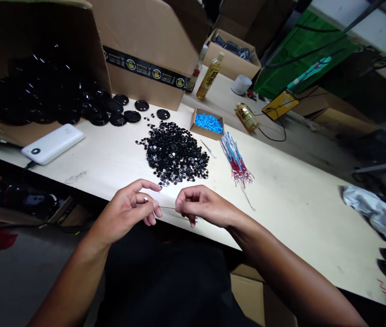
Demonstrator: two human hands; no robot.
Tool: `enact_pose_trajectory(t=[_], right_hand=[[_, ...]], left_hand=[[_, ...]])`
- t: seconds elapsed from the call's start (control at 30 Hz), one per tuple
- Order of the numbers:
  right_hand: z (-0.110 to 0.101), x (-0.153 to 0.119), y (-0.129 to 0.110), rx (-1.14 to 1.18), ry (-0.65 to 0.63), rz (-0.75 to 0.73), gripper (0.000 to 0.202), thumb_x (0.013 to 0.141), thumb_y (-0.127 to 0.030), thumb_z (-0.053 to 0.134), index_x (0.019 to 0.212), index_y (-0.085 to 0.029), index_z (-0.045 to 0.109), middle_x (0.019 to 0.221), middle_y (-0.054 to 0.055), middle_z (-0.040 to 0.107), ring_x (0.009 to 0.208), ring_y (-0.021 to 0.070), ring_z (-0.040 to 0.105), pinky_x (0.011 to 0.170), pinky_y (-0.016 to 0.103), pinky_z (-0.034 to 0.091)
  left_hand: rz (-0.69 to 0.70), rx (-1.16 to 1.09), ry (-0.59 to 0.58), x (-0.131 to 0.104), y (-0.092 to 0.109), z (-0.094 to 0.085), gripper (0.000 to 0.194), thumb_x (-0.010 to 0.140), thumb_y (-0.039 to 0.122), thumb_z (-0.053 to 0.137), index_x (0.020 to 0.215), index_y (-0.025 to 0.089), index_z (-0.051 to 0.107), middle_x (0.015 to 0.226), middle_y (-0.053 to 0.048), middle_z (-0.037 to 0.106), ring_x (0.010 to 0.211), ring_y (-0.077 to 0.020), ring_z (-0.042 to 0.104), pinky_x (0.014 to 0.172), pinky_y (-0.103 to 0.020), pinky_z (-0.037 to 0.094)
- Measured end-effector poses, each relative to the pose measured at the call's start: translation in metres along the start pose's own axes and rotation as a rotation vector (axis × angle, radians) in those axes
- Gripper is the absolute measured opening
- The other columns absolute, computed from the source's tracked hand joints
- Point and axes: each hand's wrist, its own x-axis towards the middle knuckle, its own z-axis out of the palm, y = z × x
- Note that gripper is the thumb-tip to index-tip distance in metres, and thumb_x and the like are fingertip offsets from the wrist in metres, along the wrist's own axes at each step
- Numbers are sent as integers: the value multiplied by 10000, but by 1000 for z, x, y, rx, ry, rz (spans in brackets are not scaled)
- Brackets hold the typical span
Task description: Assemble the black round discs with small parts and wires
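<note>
Head view: left hand (130,210) and right hand (204,205) pinch a thin strand (167,208); black pieces (176,153) lie beyond.

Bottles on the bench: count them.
3: a standing bottle, a partly hidden bottle beside it, and a lying bottle right of both. The cardboard may hide more.

Black tape (168,79) repeats round yellow emblems (156,73) beside blurred lettering (143,69); a bottle (207,85) bears dark characters (210,78).

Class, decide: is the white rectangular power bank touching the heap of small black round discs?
Apart. The head view shows bare pale tabletop between the power bank and the heap of discs.
</note>
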Motion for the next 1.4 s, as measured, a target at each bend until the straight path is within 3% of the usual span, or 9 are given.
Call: enact_pose_trajectory(t=[0.2,0.43,0.73,0.83,0.93,1.03,1.1,1.27,1.4], right_hand=[[-5,-17,12,98,27,6,147,771,-296,753,763,-157,704,627,-26,578,537,99,510,477,229,566],[-18,-37,27,287,12,3,94,752,-237,735,732,-151,703,618,-24,588,482,86,497,422,209,549],[-33,-57,44,341,30,2,141,756,-281,753,740,-155,692,626,-29,587,456,76,465,423,214,524],[-30,-67,47,233,101,-68,151,797,-310,733,771,-172,679,658,-32,569,499,98,493,460,238,514],[-22,-81,49,-62,303,-268,103,872,-264,681,805,-188,662,725,-18,589,618,120,542,562,239,470],[-16,-93,54,-365,503,-492,80,882,-152,638,813,-194,637,762,-9,610,682,124,535,629,248,417],[-15,-98,60,-426,551,-541,90,873,-123,624,817,-194,624,762,-13,601,672,121,526,637,252,409],[-26,-102,74,-304,528,-434,94,854,-123,608,788,-188,621,738,-21,605,674,115,532,634,242,403],[-40,-105,83,-1,406,-241,87,884,-222,620,806,-189,642,708,-36,554,626,113,518,564,227,432]], left_hand=[[34,20,62,-4,2,11,261,980,323,709,1174,167,630,799,-53,803,639,-166,715,645,-274,564],[-14,101,-8,-3,3,30,372,932,328,787,1250,157,695,913,-74,831,715,-160,736,726,-274,591],[58,126,68,9,0,67,237,910,374,836,949,145,786,785,-65,801,630,-159,719,619,-258,578],[84,132,134,15,-2,78,214,899,358,847,912,151,794,748,-46,781,606,-154,705,603,-255,577],[88,132,174,23,-7,86,213,898,361,848,897,153,801,724,-35,762,619,-154,697,610,-252,578],[60,97,144,32,-15,90,238,885,389,856,890,156,810,729,-36,764,612,-151,690,597,-246,574],[31,71,115,36,-21,94,256,892,413,847,899,159,818,748,-43,774,612,-150,692,592,-245,573],[-21,75,105,42,-33,105,283,907,455,826,941,173,829,766,-45,781,623,-157,700,595,-251,574],[-42,151,104,45,-36,108,301,860,462,867,968,182,843,813,-56,801,656,-166,707,624,-264,585]])
